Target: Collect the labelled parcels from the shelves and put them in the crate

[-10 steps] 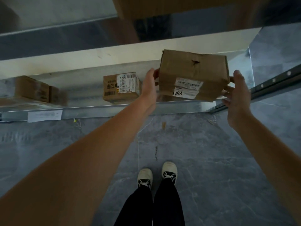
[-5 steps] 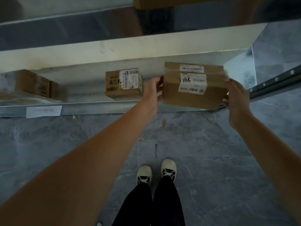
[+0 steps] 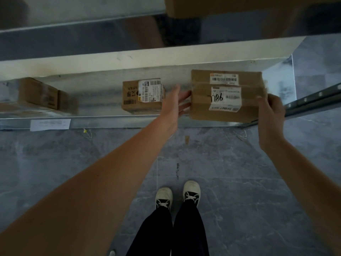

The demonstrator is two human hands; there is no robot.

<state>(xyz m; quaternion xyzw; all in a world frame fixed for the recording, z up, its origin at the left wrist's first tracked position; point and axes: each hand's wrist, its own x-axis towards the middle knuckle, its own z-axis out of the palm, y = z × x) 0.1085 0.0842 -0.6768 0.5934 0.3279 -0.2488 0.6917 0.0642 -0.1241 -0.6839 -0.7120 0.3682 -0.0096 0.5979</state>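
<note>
I hold a brown cardboard parcel between both hands, just above the right end of the low metal shelf. Its top faces me, showing two white labels, one marked with handwritten numbers. My left hand presses spread fingers against the parcel's left side. My right hand grips its right edge, thumb on top. A smaller labelled parcel sits on the shelf just left of my left hand. No crate is in view.
Another brown box lies at the shelf's left end, blurred. A paper tag is stuck on the shelf's front lip. A large box sits on the shelf above. A dark rail runs at right. Grey floor and my shoes are below.
The parcel has been turned so its labelled face points up, and it has shifted slightly right. My left hand's fingers have spread along its side.
</note>
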